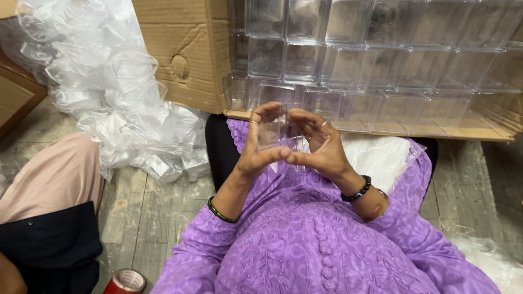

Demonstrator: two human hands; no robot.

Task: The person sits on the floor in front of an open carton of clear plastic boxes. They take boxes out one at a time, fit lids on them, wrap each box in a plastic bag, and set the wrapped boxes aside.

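Note:
I hold a small clear plastic box (275, 130) between both hands above my lap, which is covered in purple embroidered cloth. My left hand (259, 144) grips its left side, fingers curled over the top edge and thumb underneath. My right hand (316, 142) grips the right side the same way, and the two thumbs meet below the box. A green bangle sits on my left wrist and a dark bead bracelet on my right.
A cardboard carton (188, 51) lying on its side holds stacked rows of clear plastic boxes (381, 60). A heap of crumpled clear plastic bags (114, 92) lies at left. Another person's knee (52, 174) is at left, a red tape roll (126, 281) on the floor.

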